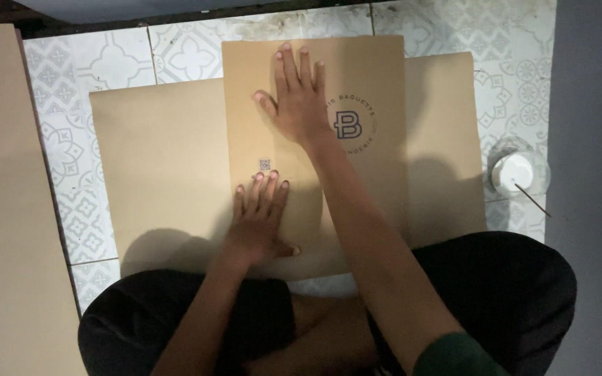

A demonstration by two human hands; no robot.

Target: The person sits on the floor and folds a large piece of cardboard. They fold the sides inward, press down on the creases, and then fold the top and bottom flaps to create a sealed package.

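A tall brown paper piece with a round dark printed mark lies on top of a wider brown paper sheet on the tiled floor. My right hand presses flat on the upper part of the tall piece, fingers spread and pointing away from me. My left hand lies flat on its lower left part, near a small square printed code. Neither hand grips anything. My crossed legs in dark clothing sit at the near edge of the sheets.
A stack of large brown sheets fills the left side. A clear cup with white contents and a thin stick stands on the patterned white tiles at the right. A grey wall runs along the right edge.
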